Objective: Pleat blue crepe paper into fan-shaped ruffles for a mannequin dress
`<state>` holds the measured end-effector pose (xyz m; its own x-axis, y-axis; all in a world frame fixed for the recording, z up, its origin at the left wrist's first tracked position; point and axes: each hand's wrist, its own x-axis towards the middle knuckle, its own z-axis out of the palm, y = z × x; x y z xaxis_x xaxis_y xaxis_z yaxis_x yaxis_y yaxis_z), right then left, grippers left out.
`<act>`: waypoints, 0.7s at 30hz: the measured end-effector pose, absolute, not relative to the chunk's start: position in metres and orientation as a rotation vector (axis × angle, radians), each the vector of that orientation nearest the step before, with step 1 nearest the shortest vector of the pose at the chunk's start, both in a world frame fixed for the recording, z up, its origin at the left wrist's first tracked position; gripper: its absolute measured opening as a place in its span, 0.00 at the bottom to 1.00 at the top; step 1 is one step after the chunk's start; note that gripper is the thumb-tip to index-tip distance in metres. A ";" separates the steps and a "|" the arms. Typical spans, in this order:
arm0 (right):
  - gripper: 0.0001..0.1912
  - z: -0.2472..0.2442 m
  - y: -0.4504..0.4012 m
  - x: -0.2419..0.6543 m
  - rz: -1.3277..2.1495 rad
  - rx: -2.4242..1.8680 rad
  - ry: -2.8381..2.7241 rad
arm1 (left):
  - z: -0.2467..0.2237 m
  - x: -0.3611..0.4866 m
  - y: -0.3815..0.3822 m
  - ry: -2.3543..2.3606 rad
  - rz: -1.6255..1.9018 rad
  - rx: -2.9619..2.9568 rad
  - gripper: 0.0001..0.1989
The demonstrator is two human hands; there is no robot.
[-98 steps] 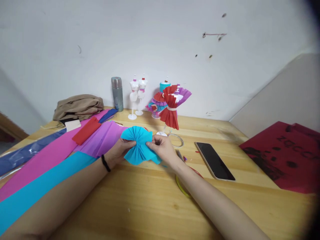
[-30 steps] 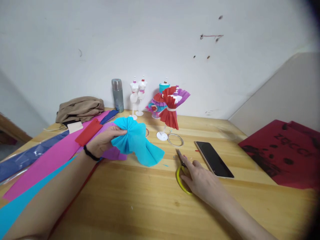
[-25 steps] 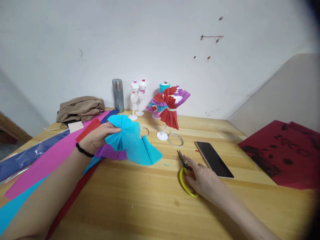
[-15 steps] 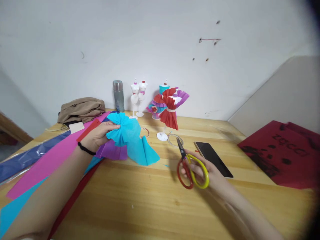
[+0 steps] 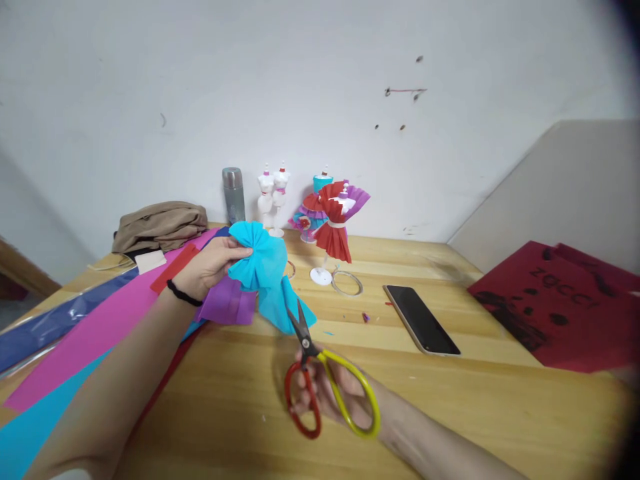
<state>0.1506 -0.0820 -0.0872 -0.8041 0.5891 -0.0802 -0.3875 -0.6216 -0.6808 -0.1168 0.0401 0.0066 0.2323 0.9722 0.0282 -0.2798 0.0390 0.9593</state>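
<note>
Pinched between the thumb and fingers of my left hand [image 5: 217, 260] is a gathered piece of blue crepe paper [image 5: 265, 263], fanned out in pleats with a loose tail hanging to the lower right. My right hand [image 5: 335, 390] grips a pair of scissors [image 5: 307, 347] with one red and one yellow handle loop. The scissor blades are parted, and their tips lie in front of the tail of the blue paper; whether they touch it I cannot tell. Under my left hand lies a purple crepe paper piece [image 5: 227, 303].
Behind stand a mini mannequin in a red paper dress [image 5: 334, 233], another in layered colours [image 5: 311, 212], two white mannequins [image 5: 265, 193] and a flask [image 5: 233, 197]. Pink paper strips [image 5: 95, 320] lie left. A wire coil [image 5: 347, 283], phone [image 5: 423, 320] and red bag [image 5: 555, 307] are rightward.
My right hand has brought the scissors left and nearer to me, and the blades have parted. My left hand with the blue paper has shifted slightly right in view.
</note>
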 end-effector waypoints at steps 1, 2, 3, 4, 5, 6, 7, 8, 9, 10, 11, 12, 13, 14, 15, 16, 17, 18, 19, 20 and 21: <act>0.31 -0.087 -0.085 0.146 2.420 -0.393 -0.912 | 0.009 -0.115 0.039 0.828 1.158 1.107 0.13; 0.29 -0.085 -0.088 0.142 2.431 -0.367 -0.930 | 0.011 -0.114 0.039 0.825 1.160 1.116 0.14; 0.28 -0.083 -0.090 0.137 2.452 -0.326 -0.954 | 0.014 -0.113 0.038 0.824 1.162 1.123 0.14; 0.26 -0.081 -0.091 0.131 2.434 -0.312 -0.964 | 0.016 -0.112 0.037 0.816 1.171 1.130 0.15; 0.25 -0.078 -0.092 0.126 2.410 -0.298 -0.966 | 0.017 -0.110 0.037 0.806 1.179 1.136 0.16; 0.24 -0.075 -0.091 0.121 2.400 -0.321 -0.964 | 0.018 -0.109 0.036 0.796 1.181 1.140 0.18; 0.24 -0.073 -0.091 0.116 2.375 -0.338 -0.964 | 0.019 -0.108 0.036 0.788 1.179 1.144 0.19; 0.24 -0.072 -0.089 0.111 2.351 -0.354 -0.961 | 0.019 -0.108 0.035 0.782 1.173 1.150 0.20; 0.24 -0.070 -0.088 0.106 2.319 -0.377 -0.964 | 0.018 -0.108 0.035 0.779 1.165 1.155 0.21; 0.23 -0.069 -0.086 0.102 2.283 -0.389 -0.967 | 0.018 -0.108 0.035 0.781 1.155 1.160 0.22; 0.23 -0.069 -0.083 0.098 2.243 -0.405 -0.966 | 0.017 -0.108 0.035 0.790 1.146 1.164 0.22; 0.23 -0.068 -0.081 0.094 2.206 -0.428 -0.956 | 0.016 -0.108 0.035 0.802 1.140 1.167 0.22; 0.23 -0.067 -0.079 0.092 2.171 -0.451 -0.937 | 0.015 -0.109 0.035 0.816 1.140 1.167 0.22; 0.22 -0.066 -0.076 0.090 2.136 -0.473 -0.913 | 0.015 -0.110 0.035 0.830 1.142 1.163 0.20; 0.22 -0.065 -0.074 0.088 2.101 -0.491 -0.885 | 0.014 -0.110 0.035 0.842 1.147 1.158 0.19; 0.22 -0.064 -0.073 0.087 2.060 -0.502 -0.860 | 0.013 -0.110 0.035 0.849 1.157 1.151 0.18; 0.22 -0.063 -0.072 0.086 2.014 -0.507 -0.841 | 0.013 -0.110 0.035 0.853 1.169 1.144 0.17; 0.22 -0.063 -0.071 0.086 1.966 -0.508 -0.828 | 0.012 -0.110 0.035 0.853 1.180 1.140 0.16; 0.22 -0.063 -0.071 0.085 1.925 -0.505 -0.822 | 0.011 -0.110 0.035 0.850 1.189 1.137 0.14; 0.22 -0.065 -0.072 0.084 1.896 -0.504 -0.823 | 0.011 -0.109 0.035 0.844 1.198 1.138 0.13; 0.22 -0.067 -0.073 0.082 1.880 -0.504 -0.830 | 0.010 -0.107 0.035 0.835 1.201 1.139 0.12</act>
